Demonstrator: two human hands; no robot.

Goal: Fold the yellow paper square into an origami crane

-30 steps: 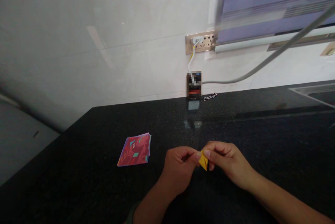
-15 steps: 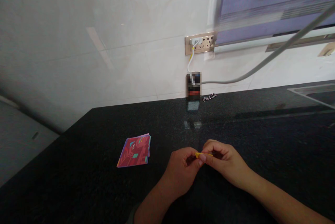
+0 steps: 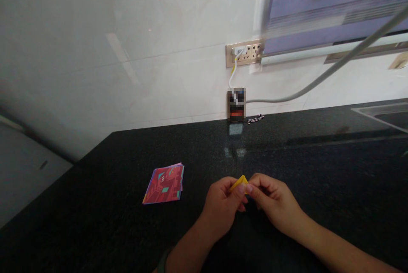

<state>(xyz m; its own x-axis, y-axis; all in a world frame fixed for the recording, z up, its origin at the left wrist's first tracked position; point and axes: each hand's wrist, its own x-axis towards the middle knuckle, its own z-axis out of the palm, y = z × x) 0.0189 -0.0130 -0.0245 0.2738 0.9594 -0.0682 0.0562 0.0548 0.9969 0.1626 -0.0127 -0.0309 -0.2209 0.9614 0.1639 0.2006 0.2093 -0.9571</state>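
Note:
A small yellow piece of folded paper (image 3: 241,180) is pinched between my two hands, its pointed tip upward. My left hand (image 3: 223,201) grips it from the left, thumb pressed on its near face. From the right, the thumb and fingers of my right hand (image 3: 276,198) close on its other edge. The fingertips hide much of the paper. To the left of my hands, a small stack of printed paper sheets (image 3: 164,184) lies on the dark counter (image 3: 105,230), a red and pink pattern uppermost.
At the wall stands a phone-like upright object (image 3: 236,105), blurred out, with a grey cable (image 3: 287,96) running right. A beaded string (image 3: 256,118) lies beside it. Above is a socket strip (image 3: 244,53) with a white plug. A framed panel edge (image 3: 379,115) shows at right.
The yellow paper has turned from nearly edge-on to tilted up, so more of its pointed face shows. Both hands have shifted their grip slightly around it.

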